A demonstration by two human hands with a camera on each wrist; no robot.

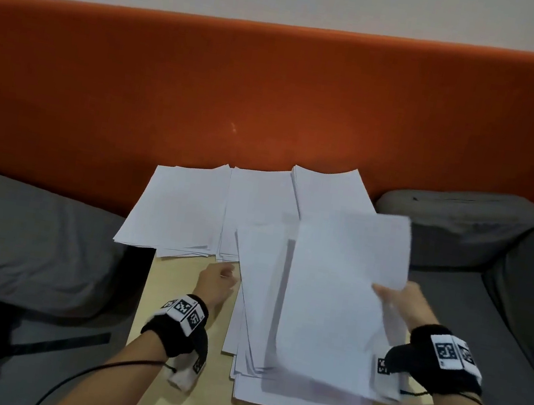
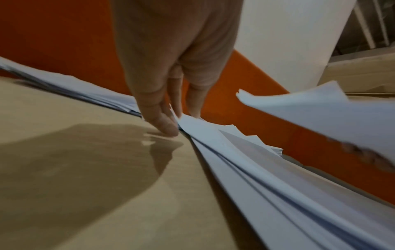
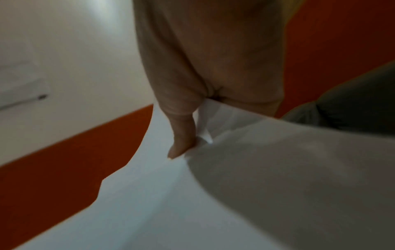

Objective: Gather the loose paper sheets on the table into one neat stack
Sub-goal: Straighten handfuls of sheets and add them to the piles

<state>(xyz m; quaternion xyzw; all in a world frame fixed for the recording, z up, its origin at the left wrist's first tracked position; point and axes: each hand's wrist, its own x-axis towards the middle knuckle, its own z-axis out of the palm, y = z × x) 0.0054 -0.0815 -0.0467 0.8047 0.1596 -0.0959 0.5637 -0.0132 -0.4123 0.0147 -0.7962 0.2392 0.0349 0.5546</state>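
White paper sheets cover a small light-wood table. Three loose piles lie fanned along the far edge. A bigger, uneven stack lies near me on the right. My right hand pinches a sheaf of sheets by its right edge, thumb on top, and holds it above that stack. In the right wrist view the right hand grips the bowed sheaf. My left hand is at the stack's far left corner. The left wrist view shows the left hand pinching the raised corner of the stack.
An orange padded backrest rises right behind the table. Grey cushions lie to the left and right. Bare tabletop shows on the near left. A black strap lies off the table's left side.
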